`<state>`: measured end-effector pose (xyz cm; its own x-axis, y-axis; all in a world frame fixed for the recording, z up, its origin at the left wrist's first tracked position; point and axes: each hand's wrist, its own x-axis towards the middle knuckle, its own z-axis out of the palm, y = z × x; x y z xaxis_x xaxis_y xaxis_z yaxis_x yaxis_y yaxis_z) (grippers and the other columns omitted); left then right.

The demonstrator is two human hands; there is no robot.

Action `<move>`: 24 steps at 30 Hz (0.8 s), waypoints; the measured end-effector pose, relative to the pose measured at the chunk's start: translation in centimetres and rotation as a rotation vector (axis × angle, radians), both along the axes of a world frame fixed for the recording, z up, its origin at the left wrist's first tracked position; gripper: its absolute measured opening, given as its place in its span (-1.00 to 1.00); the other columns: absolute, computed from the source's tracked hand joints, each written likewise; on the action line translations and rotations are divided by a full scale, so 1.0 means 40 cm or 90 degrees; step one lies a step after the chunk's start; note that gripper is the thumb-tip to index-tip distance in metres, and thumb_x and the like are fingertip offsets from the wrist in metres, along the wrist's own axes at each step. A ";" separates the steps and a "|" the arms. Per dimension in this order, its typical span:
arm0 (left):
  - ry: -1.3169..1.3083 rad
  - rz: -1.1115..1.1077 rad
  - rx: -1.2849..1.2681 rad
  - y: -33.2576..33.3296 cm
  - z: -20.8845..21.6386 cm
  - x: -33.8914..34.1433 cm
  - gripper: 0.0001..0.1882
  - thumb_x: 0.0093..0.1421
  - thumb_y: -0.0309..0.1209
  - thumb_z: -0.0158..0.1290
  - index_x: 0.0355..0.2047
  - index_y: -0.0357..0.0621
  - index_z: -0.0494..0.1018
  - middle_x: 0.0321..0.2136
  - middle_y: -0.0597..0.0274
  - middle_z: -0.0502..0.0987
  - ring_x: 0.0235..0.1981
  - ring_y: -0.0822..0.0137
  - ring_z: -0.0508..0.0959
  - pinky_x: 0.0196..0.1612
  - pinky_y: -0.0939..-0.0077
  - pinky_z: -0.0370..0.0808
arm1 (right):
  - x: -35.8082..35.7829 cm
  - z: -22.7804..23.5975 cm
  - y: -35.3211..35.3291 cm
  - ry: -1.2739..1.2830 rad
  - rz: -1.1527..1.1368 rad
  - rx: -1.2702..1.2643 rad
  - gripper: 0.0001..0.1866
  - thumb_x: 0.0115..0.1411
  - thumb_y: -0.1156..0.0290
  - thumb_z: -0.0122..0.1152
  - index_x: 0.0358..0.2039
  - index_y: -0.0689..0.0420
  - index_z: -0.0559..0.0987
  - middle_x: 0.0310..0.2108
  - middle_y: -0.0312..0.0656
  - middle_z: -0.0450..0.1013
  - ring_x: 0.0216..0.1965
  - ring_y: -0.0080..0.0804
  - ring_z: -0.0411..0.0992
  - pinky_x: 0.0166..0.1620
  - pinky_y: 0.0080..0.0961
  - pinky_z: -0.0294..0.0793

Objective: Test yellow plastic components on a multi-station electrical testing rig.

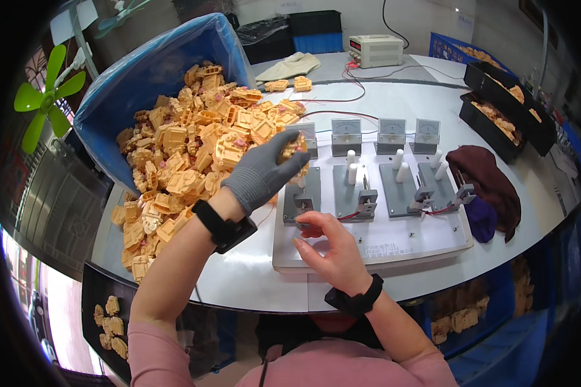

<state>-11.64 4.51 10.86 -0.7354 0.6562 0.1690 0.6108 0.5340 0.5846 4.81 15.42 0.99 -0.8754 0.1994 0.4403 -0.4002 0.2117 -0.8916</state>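
Observation:
My left hand (263, 169), in a grey knit glove, is closed on a tan plastic housing (294, 149); the fingers cover much of it. It is above the leftmost grey fixture block (312, 187) of a white test board (374, 248). My bare right hand (336, 253) is at the near end of that block, beside its small clamp (303, 204). Its fingers are curled, with the thumb apart from them. Whether the fingertips touch the clamp is hard to see. Three more blocks with white pegs (352, 173) and clamps stand to the right, with analog panel meters (346, 134) behind.
Tan housings (190, 145) spill from a tilted blue lined bin (229, 48) at left. A power supply (376, 50) stands at the back. Black trays (497, 122) hold parts at right, near a dark cloth (487, 184). A green fan (48, 100) is at far left.

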 end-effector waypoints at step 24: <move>0.334 -0.030 -0.245 -0.149 -0.186 -0.072 -0.33 0.04 -0.29 0.28 0.21 0.10 0.38 0.09 0.17 0.46 0.21 -0.02 0.32 0.23 0.12 0.26 | -0.018 -0.023 -0.014 0.013 -0.054 0.304 -0.84 0.06 0.54 0.29 -0.34 0.24 0.51 -0.22 -0.09 0.40 -0.14 -0.10 0.40 -0.05 -0.23 0.38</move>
